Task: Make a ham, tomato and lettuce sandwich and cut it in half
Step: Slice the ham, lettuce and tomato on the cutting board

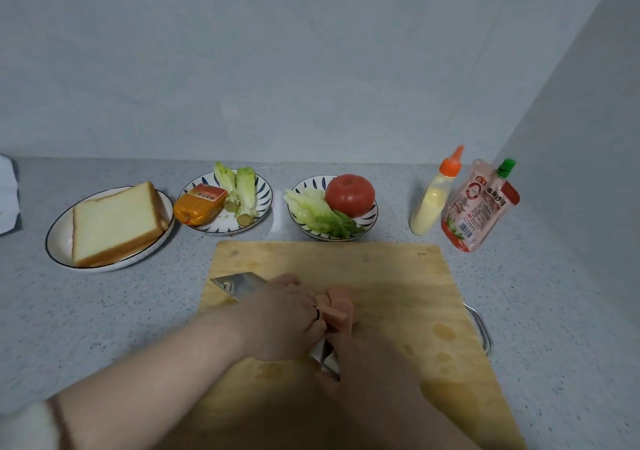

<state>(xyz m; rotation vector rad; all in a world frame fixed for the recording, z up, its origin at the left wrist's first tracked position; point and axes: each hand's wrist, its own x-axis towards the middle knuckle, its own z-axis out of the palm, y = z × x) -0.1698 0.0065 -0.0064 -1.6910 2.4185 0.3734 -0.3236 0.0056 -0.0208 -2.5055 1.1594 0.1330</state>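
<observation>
Wooden and pale, the cutting board (398,276) is lying on the near middle of the speckled grey surface (104,311), with a metal handle (483,332) sticking out at its right edge. At the board's middle the left hand (287,314) is curling its fingers down onto a pink piece of ham (341,311) and holding it in place. A dark ring (317,313) is showing on one finger.

A cleaver (237,285) is running slantwise behind that hand. Its blade end is poking out on the hand's far left side, and a short stretch of steel is showing again just near of the ham. The hand is hiding the middle of the blade, so whether the edge is touching the ham cannot be told. The right hand (367,363), lying in shadow, is wrapping its fingers round the cleaver's handle, just near and right of the ham.

Beyond the board, four groups are sitting in a row:

- At the left, a white plate (57,242) is carrying stacked slices of bread (114,221).
- Next right, a blue-patterned plate (268,200) is holding an orange-wrapped sausage pack (199,207) and two lettuce hearts (242,190).
- A second patterned plate (372,214), straight beyond the board, is holding a whole tomato (349,193) with loose lettuce leaves (318,216) at its left.
- At the far right, a squeeze bottle (433,200) of pale yellow sauce with an orange cap is leaning just beside a red ketchup pouch (481,204) with a green cap.
</observation>
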